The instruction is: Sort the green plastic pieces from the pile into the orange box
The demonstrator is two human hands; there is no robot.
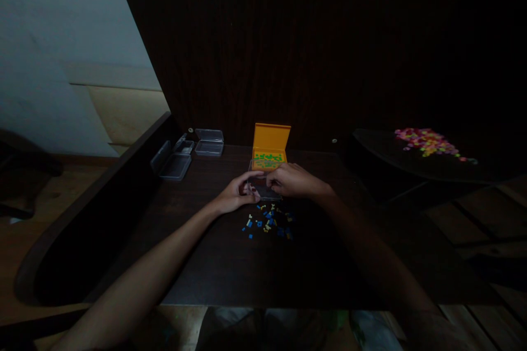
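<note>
My left hand (240,193) grips the left side of a clear plastic box (269,195), thumb at the near edge and fingers at the far one. Over the right part of that box is my right hand (290,179), its fingers curled together; whatever they pinch is too small to make out. Small blue and pale yellow pieces (268,223) lie scattered on the dark table just in front of the box. Directly behind it stands an open yellow box (272,137) with green pieces (267,160) inside and its lid raised.
Several open clear plastic cases (175,166) are at the back left of the table (206,279). A raised dark side panel (102,197) borders the left. On a dark surface to the right lies a heap of pink, yellow and orange beads (428,142).
</note>
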